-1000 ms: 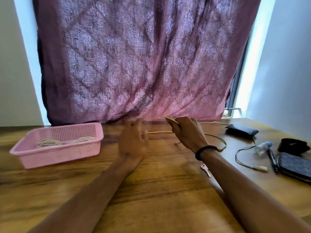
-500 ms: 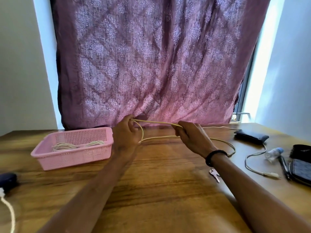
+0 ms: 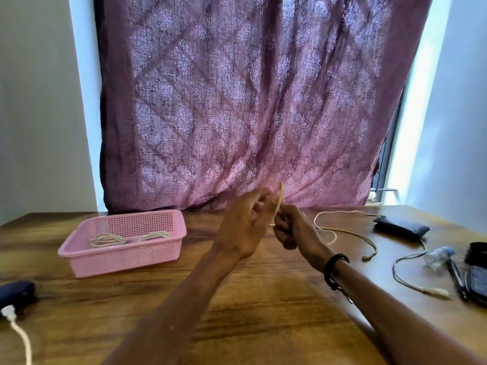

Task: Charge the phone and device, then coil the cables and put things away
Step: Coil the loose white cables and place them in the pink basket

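Observation:
My left hand (image 3: 243, 223) and my right hand (image 3: 290, 227) meet above the middle of the wooden table (image 3: 263, 312), both gripping a folded cream cable (image 3: 278, 204). The rest of that cable trails right across the table in loops (image 3: 342, 231). A pink basket (image 3: 126, 243) stands at the left with two coiled cables (image 3: 108, 239) inside. At the left edge a dark device (image 3: 17, 292) has a white cable (image 3: 22, 335) plugged into it. A phone (image 3: 478, 284) lies at the far right edge.
A dark pouch (image 3: 400, 227), a small clear bottle (image 3: 438, 256), a pen (image 3: 457, 279) and another cable with a white plug (image 3: 411, 279) lie on the right. A purple curtain (image 3: 237, 101) hangs behind the table.
My hands were spread apart with the cable stretched between them; now they have come together, folding the cable into a short loop. The view has shifted left.

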Action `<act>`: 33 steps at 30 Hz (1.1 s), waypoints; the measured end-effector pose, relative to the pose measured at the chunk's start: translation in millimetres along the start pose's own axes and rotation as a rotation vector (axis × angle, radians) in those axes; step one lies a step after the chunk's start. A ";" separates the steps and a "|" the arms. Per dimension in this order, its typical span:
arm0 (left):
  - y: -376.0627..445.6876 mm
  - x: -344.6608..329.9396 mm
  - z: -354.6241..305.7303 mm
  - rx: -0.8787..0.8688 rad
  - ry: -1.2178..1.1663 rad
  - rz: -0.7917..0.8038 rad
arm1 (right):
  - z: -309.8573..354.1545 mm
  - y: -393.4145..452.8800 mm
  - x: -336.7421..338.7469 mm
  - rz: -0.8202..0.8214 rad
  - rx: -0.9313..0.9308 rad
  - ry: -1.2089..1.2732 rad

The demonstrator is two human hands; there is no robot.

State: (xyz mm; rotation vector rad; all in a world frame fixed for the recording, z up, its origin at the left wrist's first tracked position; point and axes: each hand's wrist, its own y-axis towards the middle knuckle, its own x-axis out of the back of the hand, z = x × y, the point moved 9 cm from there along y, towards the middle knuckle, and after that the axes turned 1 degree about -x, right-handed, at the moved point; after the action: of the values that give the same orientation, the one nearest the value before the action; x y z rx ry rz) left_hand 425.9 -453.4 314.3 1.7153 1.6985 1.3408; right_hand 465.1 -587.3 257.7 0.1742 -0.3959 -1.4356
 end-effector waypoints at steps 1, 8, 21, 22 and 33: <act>-1.7 -7.6 2.7 0.040 -0.045 0.059 | 1.5 -2.1 -0.1 0.002 -0.009 -0.035; -7.1 -4.7 50.0 0.685 -0.635 -0.070 | -13.0 0.0 11.8 -0.059 -0.100 -0.067; -13.0 12.2 65.5 0.273 0.413 -0.033 | 19.3 -2.8 -14.7 0.309 -0.182 0.849; -13.2 2.3 60.1 0.249 0.437 0.028 | 19.4 -0.4 -10.5 0.297 -0.165 0.882; -14.9 -34.9 24.7 -0.032 0.510 0.223 | -7.2 14.2 33.2 -0.060 0.041 0.471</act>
State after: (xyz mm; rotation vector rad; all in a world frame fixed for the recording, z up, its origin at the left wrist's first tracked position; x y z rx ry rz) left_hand 444.0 -474.0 278.2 1.6790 1.7545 2.0349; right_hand 483.7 -618.9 261.3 0.5487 -0.0328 -1.3942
